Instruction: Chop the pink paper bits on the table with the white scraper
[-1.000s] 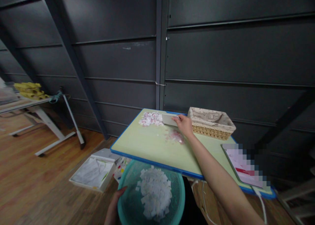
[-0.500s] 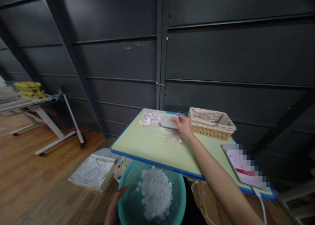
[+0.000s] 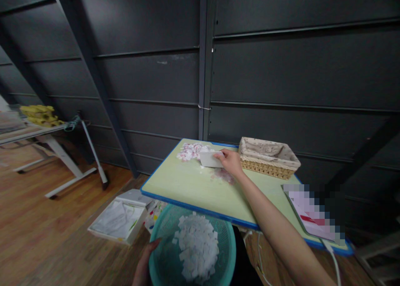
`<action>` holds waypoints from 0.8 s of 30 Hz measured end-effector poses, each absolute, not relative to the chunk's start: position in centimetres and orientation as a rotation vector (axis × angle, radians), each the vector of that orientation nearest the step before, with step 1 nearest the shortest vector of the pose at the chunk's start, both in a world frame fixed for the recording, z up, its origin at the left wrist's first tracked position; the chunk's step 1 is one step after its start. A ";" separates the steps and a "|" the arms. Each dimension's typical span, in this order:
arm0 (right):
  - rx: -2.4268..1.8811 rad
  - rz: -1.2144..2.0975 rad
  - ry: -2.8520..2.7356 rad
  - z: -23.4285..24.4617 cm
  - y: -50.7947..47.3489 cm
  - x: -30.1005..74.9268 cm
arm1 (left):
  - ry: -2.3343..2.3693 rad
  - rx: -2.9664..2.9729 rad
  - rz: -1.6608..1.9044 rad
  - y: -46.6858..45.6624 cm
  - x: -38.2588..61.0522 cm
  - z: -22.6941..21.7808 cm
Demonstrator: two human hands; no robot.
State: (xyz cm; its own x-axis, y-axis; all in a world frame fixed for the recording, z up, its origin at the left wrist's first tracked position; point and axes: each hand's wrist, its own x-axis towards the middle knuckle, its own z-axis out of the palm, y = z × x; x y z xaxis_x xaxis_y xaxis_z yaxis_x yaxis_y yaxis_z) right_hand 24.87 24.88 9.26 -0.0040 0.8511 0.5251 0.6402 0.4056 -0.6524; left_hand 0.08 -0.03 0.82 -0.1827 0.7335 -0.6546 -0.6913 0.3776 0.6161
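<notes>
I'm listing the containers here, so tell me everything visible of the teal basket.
The teal basket is round, mouth up and plastic-looking, with a smooth rim and perforated walls. It sits below the near edge of the table, its nearest part cut off by the picture. Small white pieces are heaped inside. The left hand holds its rim. Its underside is hidden.

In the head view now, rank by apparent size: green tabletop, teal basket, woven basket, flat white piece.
1. Green tabletop
2. Teal basket, though cut off below and nearer the camera
3. Woven basket
4. Flat white piece, partly covered by the right hand
</notes>
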 end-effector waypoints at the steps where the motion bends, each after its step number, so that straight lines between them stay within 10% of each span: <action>1: -1.294 0.311 -1.728 9.3 24.9 24.8 | 1.202 0.049 1.273 0.0 0.1 0.8; 24: -1.208 0.595 -1.614 9.3 25.3 25.3 | 1.281 0.095 1.375 -0.4 0.9 1.9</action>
State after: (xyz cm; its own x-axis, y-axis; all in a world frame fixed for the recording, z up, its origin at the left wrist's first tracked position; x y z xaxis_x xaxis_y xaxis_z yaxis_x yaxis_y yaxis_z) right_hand 25.29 25.34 9.32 -0.0090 0.9091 0.4165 0.4209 0.3813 -0.8231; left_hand 0.89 -0.41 1.92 -0.3027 0.7405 -0.6000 -0.6510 0.2991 0.6977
